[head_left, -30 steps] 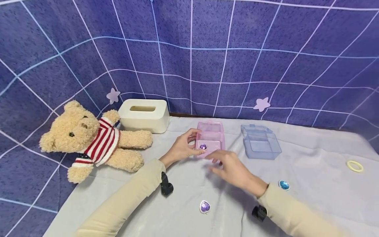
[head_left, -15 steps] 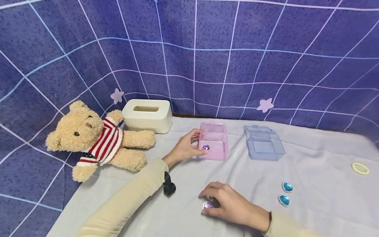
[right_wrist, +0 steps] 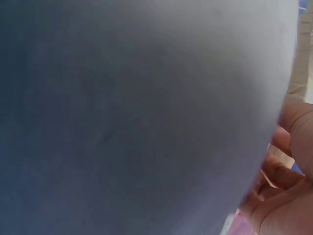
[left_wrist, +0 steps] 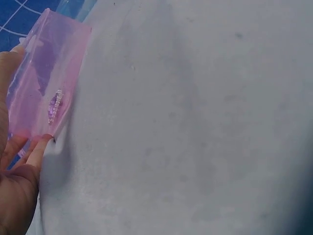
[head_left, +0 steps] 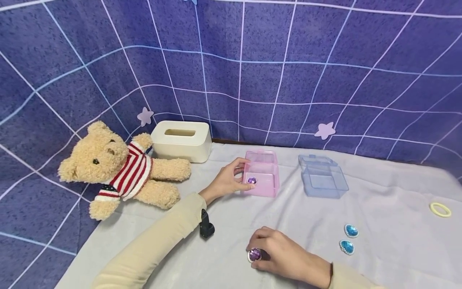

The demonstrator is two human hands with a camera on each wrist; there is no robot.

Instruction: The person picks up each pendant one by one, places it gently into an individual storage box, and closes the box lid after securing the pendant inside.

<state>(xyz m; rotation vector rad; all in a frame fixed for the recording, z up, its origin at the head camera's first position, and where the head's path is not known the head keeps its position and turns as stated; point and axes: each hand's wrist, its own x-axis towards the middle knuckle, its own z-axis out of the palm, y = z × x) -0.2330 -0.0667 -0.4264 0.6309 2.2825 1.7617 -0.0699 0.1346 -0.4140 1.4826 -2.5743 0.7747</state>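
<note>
My left hand [head_left: 229, 177] grips the left side of an open, clear pink box [head_left: 267, 184], thumb at the front and fingers toward the back. Inside that box lies a purple gem with a pearly rim [head_left: 252, 181], also seen through the pink wall in the left wrist view. Nearer to me, my right hand [head_left: 285, 253] pinches a second purple heart-shaped gem [head_left: 254, 255] between thumb and fingers, at or just above the cloth. The right wrist view shows the curled fingers of this hand, but the gem is hidden there.
An open clear blue box [head_left: 325, 180] stands right of the pink one. Two blue gems, one [head_left: 351, 230] behind the other [head_left: 347, 247], lie right of my right hand. A yellow ring [head_left: 440, 209] is far right; a teddy bear [head_left: 122, 172] and white tissue box [head_left: 181, 140] are left.
My right hand has moved from the pink box's front edge toward me and now pinches the purple gem that lay on the cloth. The left hand stays on the box.
</note>
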